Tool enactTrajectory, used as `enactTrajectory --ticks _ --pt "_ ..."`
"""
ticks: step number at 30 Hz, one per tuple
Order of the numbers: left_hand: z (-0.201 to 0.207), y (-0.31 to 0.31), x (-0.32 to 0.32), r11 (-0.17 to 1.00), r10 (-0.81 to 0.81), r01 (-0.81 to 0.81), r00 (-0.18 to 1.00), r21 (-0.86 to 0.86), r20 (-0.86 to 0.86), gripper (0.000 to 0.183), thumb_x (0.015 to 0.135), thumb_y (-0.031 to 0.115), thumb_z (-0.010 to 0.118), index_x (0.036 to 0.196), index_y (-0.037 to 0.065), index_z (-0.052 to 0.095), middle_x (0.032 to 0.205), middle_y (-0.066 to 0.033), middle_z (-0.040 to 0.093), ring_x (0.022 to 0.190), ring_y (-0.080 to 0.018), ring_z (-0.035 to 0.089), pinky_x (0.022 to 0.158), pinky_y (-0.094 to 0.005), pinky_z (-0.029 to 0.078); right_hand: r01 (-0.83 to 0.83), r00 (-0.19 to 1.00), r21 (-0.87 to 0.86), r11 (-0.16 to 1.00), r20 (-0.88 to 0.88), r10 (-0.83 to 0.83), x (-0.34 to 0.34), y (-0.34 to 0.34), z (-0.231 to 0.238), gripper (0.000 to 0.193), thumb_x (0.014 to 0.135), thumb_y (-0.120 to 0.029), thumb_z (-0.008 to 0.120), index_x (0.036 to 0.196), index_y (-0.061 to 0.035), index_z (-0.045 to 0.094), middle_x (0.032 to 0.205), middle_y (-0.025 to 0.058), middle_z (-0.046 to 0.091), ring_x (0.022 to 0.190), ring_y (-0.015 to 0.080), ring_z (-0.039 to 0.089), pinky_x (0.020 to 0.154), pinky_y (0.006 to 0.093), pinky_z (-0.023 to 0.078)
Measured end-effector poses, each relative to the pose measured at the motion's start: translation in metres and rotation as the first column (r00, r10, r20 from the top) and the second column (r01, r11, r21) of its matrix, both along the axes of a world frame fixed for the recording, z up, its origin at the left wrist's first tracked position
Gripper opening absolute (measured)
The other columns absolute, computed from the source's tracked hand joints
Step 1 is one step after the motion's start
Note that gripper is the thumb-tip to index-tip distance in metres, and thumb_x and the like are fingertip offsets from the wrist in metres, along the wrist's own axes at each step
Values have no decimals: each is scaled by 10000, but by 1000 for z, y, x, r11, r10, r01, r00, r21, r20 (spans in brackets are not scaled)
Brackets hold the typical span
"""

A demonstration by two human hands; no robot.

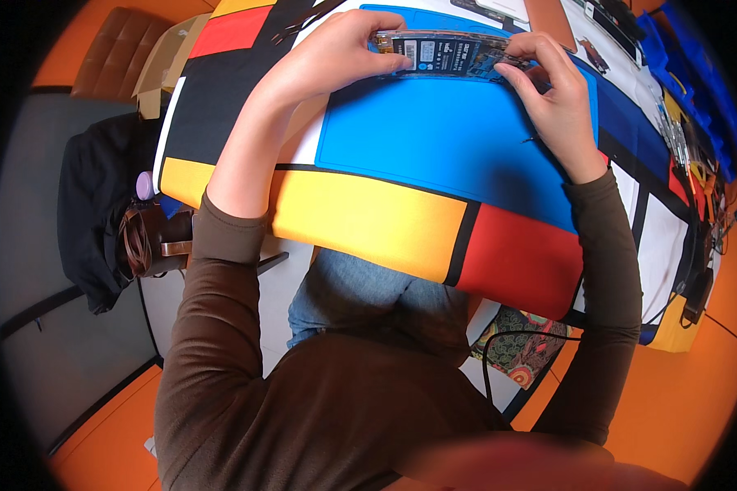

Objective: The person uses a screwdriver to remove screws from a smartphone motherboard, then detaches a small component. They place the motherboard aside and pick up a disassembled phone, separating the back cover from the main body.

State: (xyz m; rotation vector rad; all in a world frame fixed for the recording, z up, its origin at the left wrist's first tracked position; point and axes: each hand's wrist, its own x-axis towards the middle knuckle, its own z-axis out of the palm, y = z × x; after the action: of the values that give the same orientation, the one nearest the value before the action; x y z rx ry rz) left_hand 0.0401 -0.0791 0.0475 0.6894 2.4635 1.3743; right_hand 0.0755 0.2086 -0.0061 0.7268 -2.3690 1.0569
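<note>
An opened smartphone (pixel 458 56), its dark battery and circuit board bare, is held tilted above the far part of a blue work mat (pixel 418 131). My left hand (pixel 336 56) grips its left end, with the thumb on the near face and the fingers behind. At the right end, my right hand (pixel 558 98) pinches the phone between thumb and curled fingers, near the circuit board. Behind the phone, the fingertips are partly hidden. On the mat, close to my right wrist, lies a tiny dark piece (pixel 529 139) too small to name.
A colour-blocked cloth (pixel 360 209) covers the table. Dark slender tools (pixel 299 23) lie at the far left, a brown flat piece (pixel 550 23) and a phone (pixel 612 31) at the far right. Blue bins (pixel 692 78) and several hand tools (pixel 675 143) line the right edge.
</note>
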Motion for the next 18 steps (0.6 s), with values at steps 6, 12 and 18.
enactTrajectory --ticks 6,12,18 --pt "-20 5 -20 978 -121 44 916 -205 -383 419 953 215 738 1309 6 668 1091 -195 728 930 -277 723 878 -332 590 -10 998 24 1000 -67 12 0 -3 0 178 932 -63 747 1086 -41 663 1105 52 675 895 136 671 738 248 568" --pt "-16 -1 -32 950 -276 118 748 -288 -603 189 922 138 733 1086 60 683 984 -147 693 852 -269 698 765 -359 575 25 945 78 997 -327 2 4 -1 9 163 889 -25 752 1036 -53 687 1063 88 677 873 233 694 739 280 587" --pt "-24 2 -7 927 -361 112 529 -358 -768 279 814 22 762 1053 59 625 1054 -107 615 935 -308 668 773 -370 570 52 906 398 916 -405 124 11 3 13 96 896 -38 706 984 -67 679 1131 108 696 959 253 708 786 317 603"
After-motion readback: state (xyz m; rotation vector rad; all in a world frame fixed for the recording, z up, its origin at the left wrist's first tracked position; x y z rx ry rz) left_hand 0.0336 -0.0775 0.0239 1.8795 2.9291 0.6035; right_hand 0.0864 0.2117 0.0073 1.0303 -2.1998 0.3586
